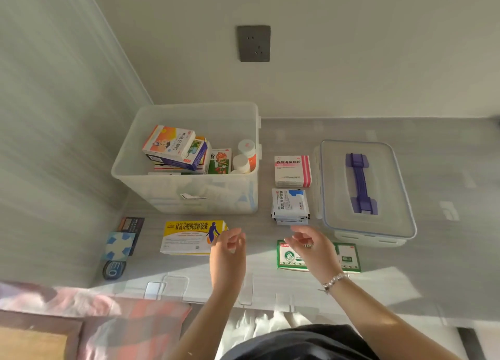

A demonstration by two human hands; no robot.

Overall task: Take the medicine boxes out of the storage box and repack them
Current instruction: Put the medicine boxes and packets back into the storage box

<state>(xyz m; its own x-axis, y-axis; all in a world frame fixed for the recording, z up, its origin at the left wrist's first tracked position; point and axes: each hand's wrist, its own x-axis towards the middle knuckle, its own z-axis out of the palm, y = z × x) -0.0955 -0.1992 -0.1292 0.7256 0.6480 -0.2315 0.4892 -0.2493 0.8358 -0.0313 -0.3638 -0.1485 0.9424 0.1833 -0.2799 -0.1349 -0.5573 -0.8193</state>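
Hands (230, 244) (empty) hover before storage box (186, 197).

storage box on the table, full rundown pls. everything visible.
The storage box is a translucent, whitish plastic tub, rectangular with a rolled rim and latch tabs on its right side. It stands upright and lidless on the grey table, in the corner by the walls. Inside, medicine boxes lie piled and tilted, with white bottles at the right. A small label shows on its front wall. Neither hand touches it.
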